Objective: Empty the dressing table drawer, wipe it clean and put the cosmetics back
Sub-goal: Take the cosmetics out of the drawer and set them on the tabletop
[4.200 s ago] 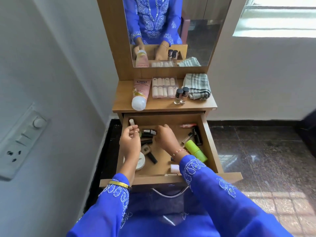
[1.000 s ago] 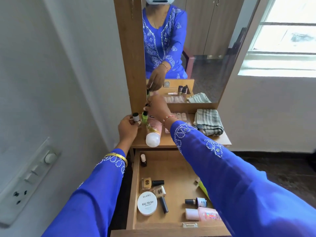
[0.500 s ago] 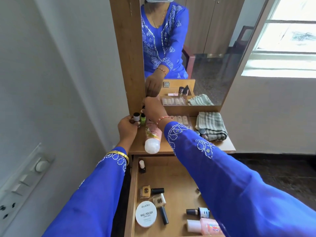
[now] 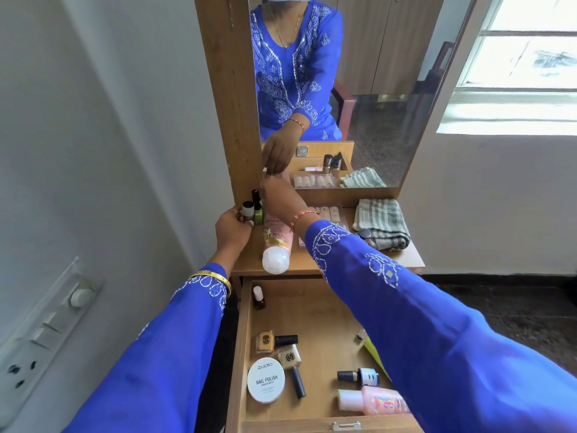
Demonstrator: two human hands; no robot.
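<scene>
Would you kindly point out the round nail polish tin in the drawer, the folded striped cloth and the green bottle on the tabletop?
round nail polish tin (image 4: 266, 383), head view, centre of its white lid.
folded striped cloth (image 4: 381, 222), head view, middle of the top fold.
green bottle (image 4: 258, 215), head view, its green body.

Drawer middle seemingly unobstructed

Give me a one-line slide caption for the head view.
Both hands, left and right, set small polish bottles on the dressing tabletop; more cosmetics wait in the open drawer.
</scene>
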